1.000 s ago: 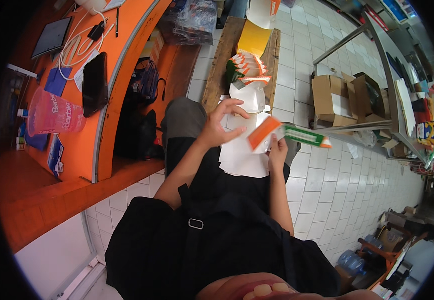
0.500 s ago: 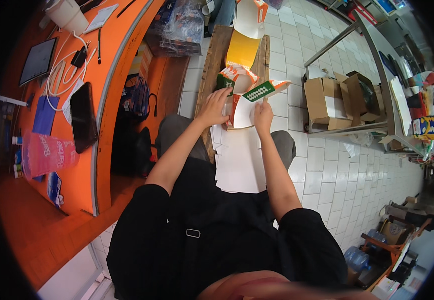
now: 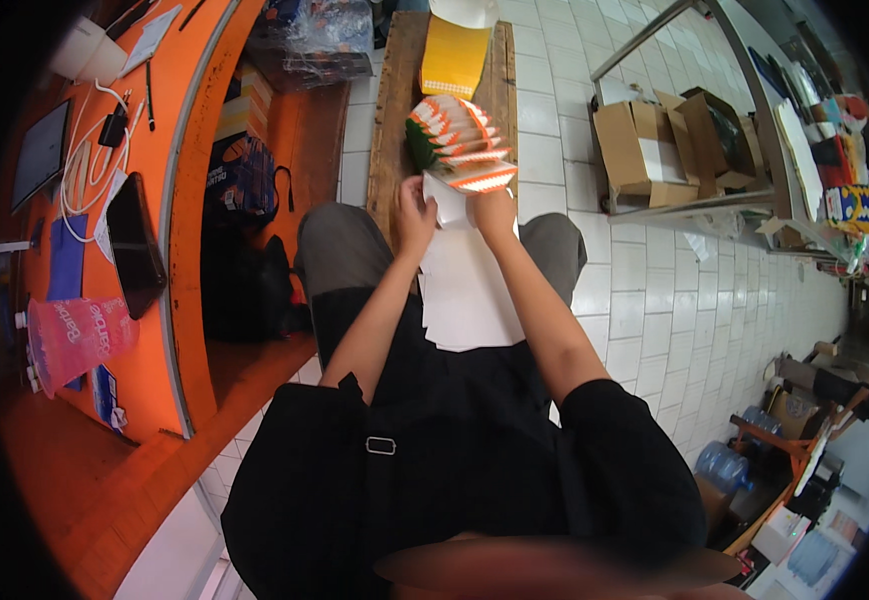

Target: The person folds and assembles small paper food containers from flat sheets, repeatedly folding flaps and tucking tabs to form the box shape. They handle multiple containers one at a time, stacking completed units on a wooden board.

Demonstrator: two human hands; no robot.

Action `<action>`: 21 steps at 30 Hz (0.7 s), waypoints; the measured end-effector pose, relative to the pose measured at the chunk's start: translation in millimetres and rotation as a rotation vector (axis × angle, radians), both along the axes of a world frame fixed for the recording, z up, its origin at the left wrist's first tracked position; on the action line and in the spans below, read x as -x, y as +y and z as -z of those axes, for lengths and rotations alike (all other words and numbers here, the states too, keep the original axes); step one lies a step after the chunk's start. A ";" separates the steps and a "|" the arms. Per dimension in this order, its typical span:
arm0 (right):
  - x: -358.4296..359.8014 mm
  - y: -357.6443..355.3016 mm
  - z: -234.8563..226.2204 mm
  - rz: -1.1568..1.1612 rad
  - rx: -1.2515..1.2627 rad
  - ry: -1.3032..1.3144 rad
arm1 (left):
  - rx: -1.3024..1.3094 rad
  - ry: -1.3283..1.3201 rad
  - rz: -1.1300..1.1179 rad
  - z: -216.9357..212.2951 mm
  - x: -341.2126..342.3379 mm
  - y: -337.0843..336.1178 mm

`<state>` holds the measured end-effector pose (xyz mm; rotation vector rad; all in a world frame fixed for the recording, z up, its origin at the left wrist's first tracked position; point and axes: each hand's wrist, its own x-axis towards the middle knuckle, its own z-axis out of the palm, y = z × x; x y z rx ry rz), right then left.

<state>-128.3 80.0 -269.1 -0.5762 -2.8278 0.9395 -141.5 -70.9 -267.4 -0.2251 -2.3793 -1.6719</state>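
Observation:
A row of folded orange, white and green cartons (image 3: 450,140) stands fanned on a wooden plank (image 3: 390,110) ahead of my knees. My left hand (image 3: 416,212) and my right hand (image 3: 495,208) both grip the nearest folded carton (image 3: 477,180), pressed against the near end of that row. Flat white carton blanks (image 3: 470,295) are stacked on my lap, just below both hands. Whether the nearest carton stands free of my fingers cannot be told.
An orange counter (image 3: 190,230) curves along my left with a tablet (image 3: 40,150), a dark phone (image 3: 135,245), cables and a pink pouch (image 3: 75,335). A backpack (image 3: 245,185) sits beneath it. A yellow packet (image 3: 455,55) lies farther along the plank. Cardboard boxes (image 3: 655,140) fill a metal rack on the right.
Both hands lifted a folded carton from over my lap and carried it forward to the near end of the fanned row. The view tilted forward with them.

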 end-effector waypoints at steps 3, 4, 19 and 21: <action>4.8 15.7 -5.9 -0.222 0.071 0.026 | -0.061 -0.088 -0.139 -6.9 -1.8 -6.2; 1.8 21.3 -8.1 -0.221 0.150 0.029 | -0.052 -0.153 0.019 -13.8 -9.2 -7.6; -168.7 67.6 -98.7 0.276 0.836 0.053 | 0.654 0.034 1.295 -76.4 -133.8 -5.2; -185.1 73.6 -113.5 0.286 0.838 0.118 | 0.536 -0.048 1.234 -94.7 -128.6 -6.6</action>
